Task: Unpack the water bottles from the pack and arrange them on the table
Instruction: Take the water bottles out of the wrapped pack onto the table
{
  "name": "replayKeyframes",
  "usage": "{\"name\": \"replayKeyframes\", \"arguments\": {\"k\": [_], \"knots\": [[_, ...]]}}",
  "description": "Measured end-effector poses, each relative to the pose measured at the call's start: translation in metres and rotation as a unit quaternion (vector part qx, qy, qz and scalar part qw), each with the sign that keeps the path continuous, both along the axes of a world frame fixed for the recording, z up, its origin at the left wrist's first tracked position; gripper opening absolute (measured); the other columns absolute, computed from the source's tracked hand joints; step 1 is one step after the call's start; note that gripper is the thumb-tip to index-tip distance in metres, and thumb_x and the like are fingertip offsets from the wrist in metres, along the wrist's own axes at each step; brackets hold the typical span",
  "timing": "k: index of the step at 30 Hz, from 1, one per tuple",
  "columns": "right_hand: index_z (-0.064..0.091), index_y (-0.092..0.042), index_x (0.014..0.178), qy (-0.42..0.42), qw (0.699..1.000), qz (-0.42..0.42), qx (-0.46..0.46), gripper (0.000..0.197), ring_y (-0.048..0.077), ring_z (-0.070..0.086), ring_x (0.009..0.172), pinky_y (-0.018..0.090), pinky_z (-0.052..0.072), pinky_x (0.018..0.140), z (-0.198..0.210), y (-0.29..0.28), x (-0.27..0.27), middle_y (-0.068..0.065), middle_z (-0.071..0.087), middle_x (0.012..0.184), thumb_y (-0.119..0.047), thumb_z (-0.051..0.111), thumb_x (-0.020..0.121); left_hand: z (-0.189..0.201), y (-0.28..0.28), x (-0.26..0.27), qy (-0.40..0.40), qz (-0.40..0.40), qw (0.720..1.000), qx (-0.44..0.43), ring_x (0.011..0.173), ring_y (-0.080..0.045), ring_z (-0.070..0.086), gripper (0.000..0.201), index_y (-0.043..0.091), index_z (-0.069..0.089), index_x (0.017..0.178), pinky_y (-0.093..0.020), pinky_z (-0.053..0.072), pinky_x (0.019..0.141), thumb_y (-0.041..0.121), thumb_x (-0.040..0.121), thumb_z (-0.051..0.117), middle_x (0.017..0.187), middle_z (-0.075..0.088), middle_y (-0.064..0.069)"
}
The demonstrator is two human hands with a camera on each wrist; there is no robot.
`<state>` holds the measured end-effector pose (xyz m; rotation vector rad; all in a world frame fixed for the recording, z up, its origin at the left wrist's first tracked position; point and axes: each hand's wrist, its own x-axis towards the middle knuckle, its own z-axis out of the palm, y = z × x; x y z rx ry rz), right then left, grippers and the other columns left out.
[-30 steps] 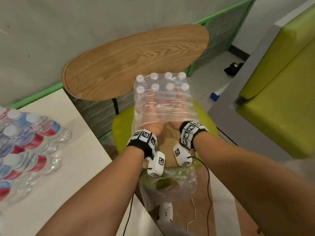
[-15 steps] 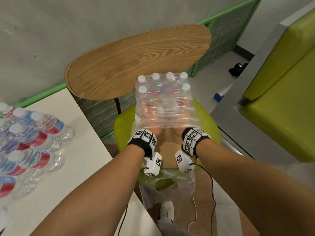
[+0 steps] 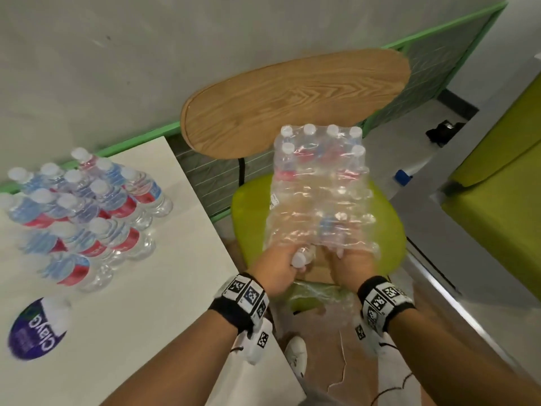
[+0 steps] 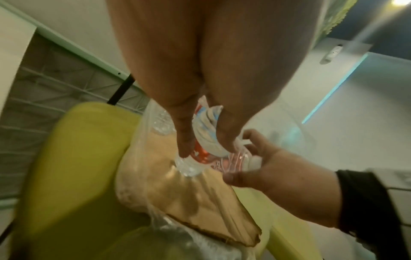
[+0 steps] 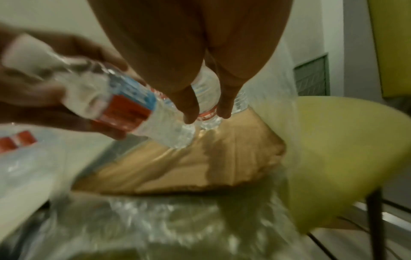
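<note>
Crinkled clear shrink-wrapped pack (image 3: 319, 194), white caps up top; left hand (image 3: 279, 272) and right hand (image 3: 349, 268) each curled round a red-labelled bottle (image 3: 303, 257).

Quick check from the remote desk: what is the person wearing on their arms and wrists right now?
Both forearms are bare, with no sleeves. Each wrist carries a black band faced with white squares printed with black-and-white square code markers. A small white camera unit, also marked, hangs under each wrist, and thin black cables trail from them. The left hand and right hand wear no gloves.
</note>
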<state>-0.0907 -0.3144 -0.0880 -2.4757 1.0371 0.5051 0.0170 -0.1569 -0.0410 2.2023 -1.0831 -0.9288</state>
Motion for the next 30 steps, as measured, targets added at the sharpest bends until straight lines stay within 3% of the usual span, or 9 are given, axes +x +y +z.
{"name": "replayKeyframes", "arguments": {"k": [3,6,10,13,16,19,21,24,30], "knots": [[0.065,-0.012,0.105,-0.140,0.987,-0.072,-0.025,0.022,0.028,0.065,0.090,0.030,0.052,0.081,0.003,0.012,-0.017,0.011,0.069,0.099,-0.028,0.063,0.089,0.011,0.040,-0.001,0.091,0.005,0.992,-0.082,0.118,-0.006,0.055,0.056,0.045,0.053,0.124,-0.028,0.043,0.104,0.013,0.082,0.072,0.129,0.058,0.016],[0.056,-0.014,0.126,-0.183,0.981,-0.061,-0.008,0.047,0.031,0.059,0.106,0.032,0.047,0.092,0.029,0.031,-0.022,0.011,0.059,0.121,-0.010,0.068,0.081,0.025,0.095,0.002,0.200,0.074,0.970,-0.118,0.108,-0.012,0.065,0.054,0.040,0.061,0.122,-0.038,0.052,0.098,0.013,0.079,0.078,0.121,0.066,0.010],[0.057,-0.040,0.122,-0.223,0.971,0.008,0.086,0.057,0.018,0.064,0.091,0.027,0.051,0.074,0.082,0.057,-0.029,-0.002,0.064,0.111,-0.011,0.076,0.076,0.039,0.187,0.018,0.303,0.169,0.925,-0.157,0.090,-0.035,0.071,0.052,0.022,0.063,0.120,-0.049,0.059,0.078,-0.001,0.076,0.079,0.119,0.065,-0.006],[0.057,-0.050,0.114,-0.185,0.969,0.058,0.155,0.050,-0.002,0.063,0.088,0.014,0.049,0.069,0.118,0.091,-0.022,-0.021,0.066,0.100,-0.037,0.082,0.074,0.048,0.260,0.030,0.237,0.258,0.923,-0.161,0.072,-0.041,0.068,0.040,0.019,0.063,0.113,-0.045,0.060,0.070,0.006,0.079,0.079,0.112,0.067,-0.003],[0.059,-0.043,0.112,-0.172,0.958,0.104,0.203,0.046,-0.007,0.063,0.091,0.013,0.051,0.073,0.130,0.139,-0.002,-0.025,0.066,0.098,-0.035,0.081,0.073,0.049,0.332,0.044,0.168,0.331,0.916,-0.154,0.064,-0.032,0.065,0.036,0.024,0.067,0.110,-0.032,0.056,0.066,0.009,0.080,0.078,0.115,0.068,0.008],[0.057,-0.040,0.106,-0.159,0.948,0.149,0.234,0.043,0.002,0.065,0.082,0.015,0.053,0.070,0.120,0.194,0.024,-0.015,0.069,0.091,-0.035,0.083,0.073,0.042,0.389,0.065,0.112,0.424,0.878,-0.193,0.062,-0.022,0.060,0.031,0.026,0.068,0.106,-0.032,0.054,0.066,0.008,0.083,0.075,0.104,0.070,0.004],[0.050,-0.042,0.109,-0.142,0.944,0.188,0.231,0.049,0.008,0.067,0.076,0.029,0.057,0.072,0.108,0.231,0.041,-0.013,0.068,0.092,-0.044,0.080,0.071,0.034,0.417,0.084,0.088,0.487,0.837,-0.232,0.069,-0.023,0.058,0.026,0.022,0.068,0.104,-0.037,0.053,0.067,0.006,0.085,0.072,0.101,0.069,-0.007],[0.041,-0.042,0.110,-0.132,0.934,0.227,0.241,0.052,0.009,0.067,0.072,0.033,0.058,0.070,0.097,0.283,0.065,-0.009,0.067,0.094,-0.047,0.077,0.072,0.027,0.439,0.115,0.051,0.542,0.794,-0.271,0.084,-0.016,0.063,0.023,0.023,0.066,0.102,-0.038,0.056,0.071,0.005,0.087,0.069,0.103,0.070,0.000],[0.036,-0.038,0.111,-0.142,0.919,0.277,0.240,0.052,0.017,0.065,0.069,0.035,0.055,0.068,0.086,0.358,0.112,-0.002,0.066,0.090,-0.043,0.075,0.077,0.016,0.441,0.178,0.055,0.571,0.763,-0.297,0.085,-0.016,0.067,0.021,0.016,0.063,0.106,-0.030,0.060,0.068,0.001,0.091,0.061,0.096,0.065,0.003]]}}
